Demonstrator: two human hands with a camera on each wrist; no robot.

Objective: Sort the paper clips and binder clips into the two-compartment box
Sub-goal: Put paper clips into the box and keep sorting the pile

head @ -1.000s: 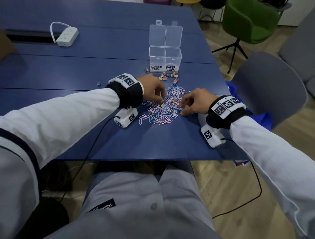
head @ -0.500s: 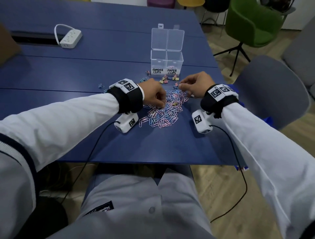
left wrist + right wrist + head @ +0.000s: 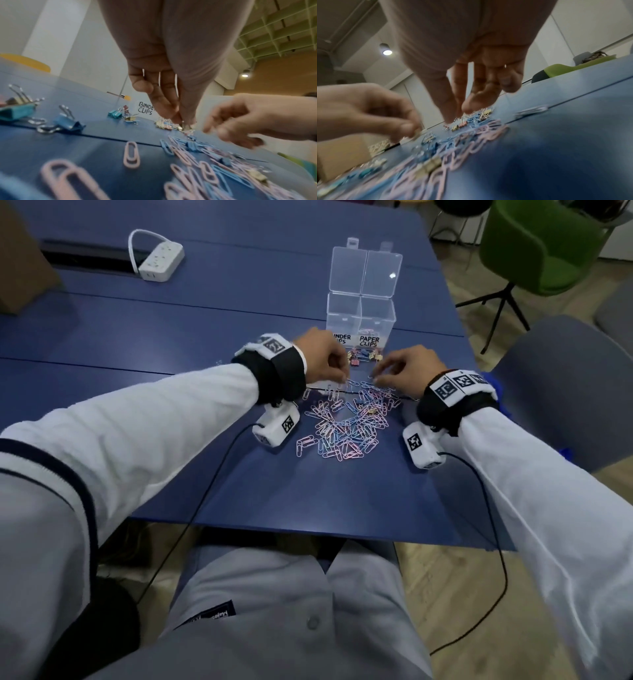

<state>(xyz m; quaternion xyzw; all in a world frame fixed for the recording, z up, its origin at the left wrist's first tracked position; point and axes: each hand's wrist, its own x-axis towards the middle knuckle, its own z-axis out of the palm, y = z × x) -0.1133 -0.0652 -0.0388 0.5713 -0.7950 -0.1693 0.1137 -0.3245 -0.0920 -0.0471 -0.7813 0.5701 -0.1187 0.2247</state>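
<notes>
A clear two-compartment box [image 3: 359,313] stands open, labelled BINDER CLIPS on the left and PAPER CLIPS on the right. A few paper clips lie in its right compartment. Pink and blue paper clips [image 3: 346,422] lie heaped before it, with a gold binder clip [image 3: 370,410] among them. More binder clips [image 3: 359,359] sit right at the box front. My left hand [image 3: 344,378] hovers at the heap's far edge, its thumb and fingers [image 3: 182,121] pinching a small gold binder clip. My right hand [image 3: 375,378] is beside it, fingertips [image 3: 467,109] pointing down, nothing visible between them.
Blue and teal binder clips [image 3: 68,123] lie scattered left of the heap. A white power strip [image 3: 161,261] sits at the far left of the blue table [image 3: 239,491]. A grey chair [image 3: 565,385] and a green chair [image 3: 541,244] stand to the right. Wrist cables hang over the near edge.
My left hand has moved from the heap's middle toward the box, pinching a clip. My right hand went from the heap's right side toward the box front and now hangs over the far edge.
</notes>
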